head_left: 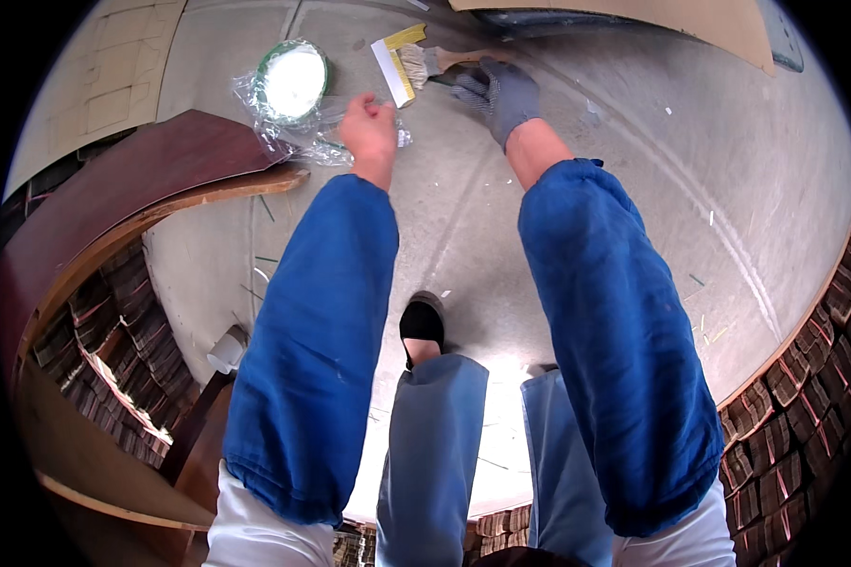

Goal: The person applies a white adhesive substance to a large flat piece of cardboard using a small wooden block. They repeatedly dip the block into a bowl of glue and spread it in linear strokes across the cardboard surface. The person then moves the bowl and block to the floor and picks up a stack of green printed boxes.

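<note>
My bare left hand (369,130) is closed with its fingers curled, over the edge of a clear plastic bag (326,142). Whatever it may pinch is too small to make out. A green-rimmed roll of tape (293,81) lies on that plastic. My right hand (509,96), in a grey knit glove, has its fingers apart beside a paintbrush (459,58). One gloved finger reaches the wooden handle, and the pale bristles point left. Against the bristles lies a bent white and yellow strip (393,68).
A curved dark-red board (142,175) with a wooden edge stands at left. Cardboard sheets (128,66) lie at the far left, with another cardboard sheet (633,24) at the far right. Stacked bundles of brown pieces (799,430) line the right side. Small scraps dot the concrete floor (633,123).
</note>
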Motion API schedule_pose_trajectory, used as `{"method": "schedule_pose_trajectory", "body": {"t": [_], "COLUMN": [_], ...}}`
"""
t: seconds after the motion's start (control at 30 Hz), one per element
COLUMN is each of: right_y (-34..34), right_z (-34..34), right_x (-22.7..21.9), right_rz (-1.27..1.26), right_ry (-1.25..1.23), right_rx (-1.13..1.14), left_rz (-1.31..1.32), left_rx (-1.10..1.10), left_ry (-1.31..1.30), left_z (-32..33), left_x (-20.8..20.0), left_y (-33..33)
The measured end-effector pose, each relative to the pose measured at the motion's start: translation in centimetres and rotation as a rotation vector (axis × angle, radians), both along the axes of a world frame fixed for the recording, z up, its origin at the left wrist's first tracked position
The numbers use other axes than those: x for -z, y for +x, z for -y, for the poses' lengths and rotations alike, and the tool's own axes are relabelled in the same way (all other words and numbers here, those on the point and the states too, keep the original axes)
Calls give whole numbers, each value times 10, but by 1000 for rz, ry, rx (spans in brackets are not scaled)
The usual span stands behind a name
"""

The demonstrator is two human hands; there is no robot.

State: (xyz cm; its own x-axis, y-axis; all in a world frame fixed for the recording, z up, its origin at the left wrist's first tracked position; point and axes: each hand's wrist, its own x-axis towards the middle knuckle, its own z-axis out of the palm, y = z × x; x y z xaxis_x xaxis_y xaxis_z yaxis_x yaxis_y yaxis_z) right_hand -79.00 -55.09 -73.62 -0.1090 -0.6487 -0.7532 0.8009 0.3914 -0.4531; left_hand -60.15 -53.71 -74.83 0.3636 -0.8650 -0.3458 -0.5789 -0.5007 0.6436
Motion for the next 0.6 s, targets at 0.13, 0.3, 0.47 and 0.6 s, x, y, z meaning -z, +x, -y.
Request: {"method": "schedule_pose_trajectory", "body": {"t": [0.13, 0.3, 0.47, 0.6], "right_y": [-6, 6, 18, -2], "right_z": [6, 13, 27, 9], "right_x": [-3, -1, 12, 3], "right_rz": [-105, -11, -62, -239], "right_ry": [-37, -21, 46, 57], "right_rx": [41, 8, -58, -165], "left_rz": [298, 395, 379, 378], "left_rx": [389, 484, 508, 495], "left_ry": [-94, -116, -158, -149], "left_z": [-12, -14, -21, -22], "left_x": [-9, -13, -9, -9], "left_y": [-17, -13, -19, -26]}}
